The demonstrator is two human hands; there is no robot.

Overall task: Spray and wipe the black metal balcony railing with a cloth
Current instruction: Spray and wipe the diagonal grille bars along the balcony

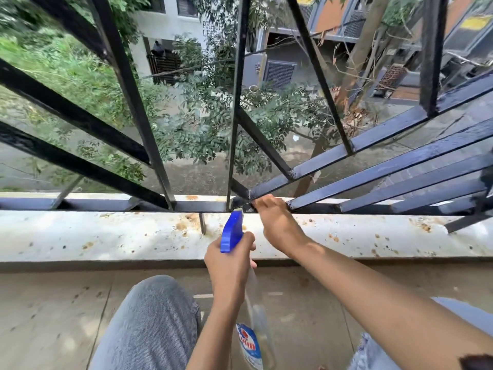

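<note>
The black metal railing (132, 86) fills the upper view, its slanted bars meeting a bottom rail (201, 206) above a concrete ledge. The bars on the right (400, 166) look wet and shiny. My left hand (229, 265) grips a clear spray bottle (254, 345) by the neck. Its blue trigger head (231, 232) points at the bottom rail. My right hand (277, 222) reaches over the ledge, fingers lying on the rail where a slanted bar joins it. The fingertips are hidden, and no cloth shows.
The white concrete ledge (106, 236) under the rail is speckled with brown stains. My knees in grey jeans (149, 321) are bent low on the tiled balcony floor (48, 303). Trees, a road and buildings lie far below beyond the bars.
</note>
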